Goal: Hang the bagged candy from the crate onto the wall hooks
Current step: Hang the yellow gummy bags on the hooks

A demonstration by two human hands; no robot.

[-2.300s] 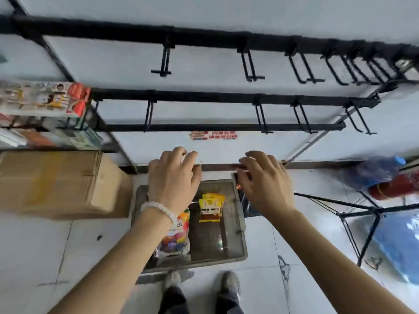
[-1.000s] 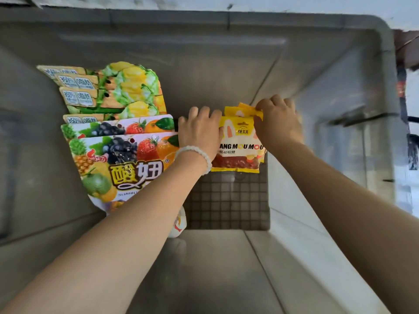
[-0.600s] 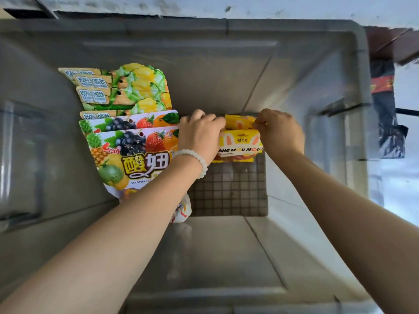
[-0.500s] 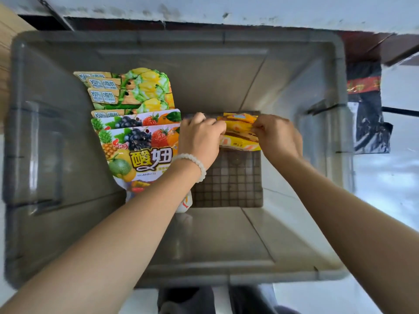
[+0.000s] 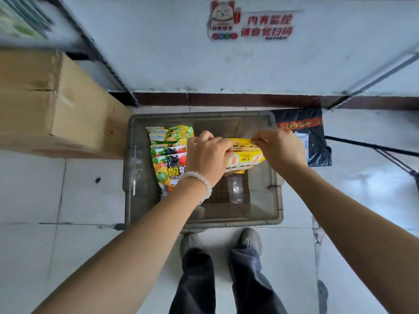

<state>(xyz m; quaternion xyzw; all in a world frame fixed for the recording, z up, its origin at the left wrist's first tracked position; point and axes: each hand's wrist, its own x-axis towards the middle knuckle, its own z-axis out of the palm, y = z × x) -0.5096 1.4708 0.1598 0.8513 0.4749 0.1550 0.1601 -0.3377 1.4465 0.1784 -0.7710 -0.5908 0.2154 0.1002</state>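
A grey plastic crate [image 5: 277,200] stands on the floor against the wall. Above it I hold a small stack of yellow candy bags [image 5: 243,156] by the top edge. My left hand [image 5: 207,155], with a white bead bracelet on the wrist, grips the left end of the stack. My right hand [image 5: 277,148] pinches the right end. Inside the crate's left side lie several fruit-print candy bags [image 5: 169,150], fanned out flat. No wall hooks are in view.
A large cardboard box [image 5: 52,105] sits on the floor left of the crate. A black plastic bag [image 5: 310,137] lies right of it, beside black rack legs [image 5: 394,155]. A red sticker [image 5: 249,24] is on the white wall. My shoes [image 5: 249,240] stand at the crate's near edge.
I stood up from leaning into the crate. Both hands took hold of the yellow bags on the crate floor and lifted them to about rim height.
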